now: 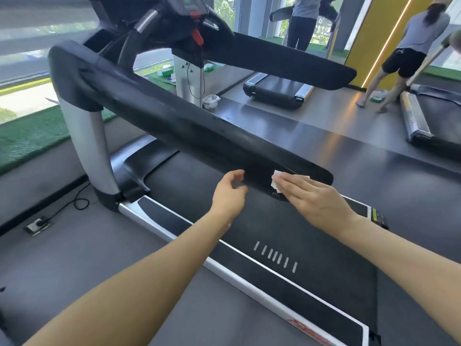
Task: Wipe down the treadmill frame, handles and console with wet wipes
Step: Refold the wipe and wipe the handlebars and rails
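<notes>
A gym floor with grey flooring and green turf by the windows is seen. A white wet wipe is pressed flat under the straight fingers of the right hand against the near end of the treadmill's black left handrail. The left hand is held loosely curled beside the rail, empty. Red lettering on the deck's rear edge is too blurred to be read.
</notes>
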The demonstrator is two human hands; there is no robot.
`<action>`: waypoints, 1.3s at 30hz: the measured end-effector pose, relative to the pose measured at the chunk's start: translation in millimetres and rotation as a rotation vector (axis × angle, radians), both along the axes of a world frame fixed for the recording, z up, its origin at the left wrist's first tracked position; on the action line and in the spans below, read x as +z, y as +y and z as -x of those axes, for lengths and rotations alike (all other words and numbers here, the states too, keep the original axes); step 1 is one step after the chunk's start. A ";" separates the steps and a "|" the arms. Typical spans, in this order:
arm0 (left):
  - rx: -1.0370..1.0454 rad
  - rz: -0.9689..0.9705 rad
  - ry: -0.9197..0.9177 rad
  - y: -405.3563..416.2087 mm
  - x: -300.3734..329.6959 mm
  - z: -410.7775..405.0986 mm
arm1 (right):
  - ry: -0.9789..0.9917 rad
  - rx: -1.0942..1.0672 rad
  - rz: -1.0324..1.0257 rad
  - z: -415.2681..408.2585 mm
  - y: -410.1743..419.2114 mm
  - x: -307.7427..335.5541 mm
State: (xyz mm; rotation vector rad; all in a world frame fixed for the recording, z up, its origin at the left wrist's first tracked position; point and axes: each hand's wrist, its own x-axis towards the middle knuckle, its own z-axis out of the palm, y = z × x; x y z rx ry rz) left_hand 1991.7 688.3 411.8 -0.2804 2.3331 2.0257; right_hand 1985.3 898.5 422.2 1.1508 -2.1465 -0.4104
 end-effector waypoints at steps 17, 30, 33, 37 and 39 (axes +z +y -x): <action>-0.048 0.085 0.099 0.6 -7.1 6.6 | 0.027 -0.020 0.017 0.7 6.1 -11.3; 0.007 0.083 0.127 8.6 -13.2 2.8 | -0.020 -0.018 -0.103 -1.2 20.1 -22.1; 0.013 0.079 0.139 8.5 -14.2 3.9 | -0.041 -0.006 -0.152 18.7 -17.6 -36.5; 0.017 0.087 0.145 10.8 -16.0 2.4 | -0.118 -0.009 -0.187 15.6 -10.4 -34.2; 0.024 0.072 0.146 11.9 -18.5 2.2 | -0.101 0.004 -0.202 2.0 15.6 -31.5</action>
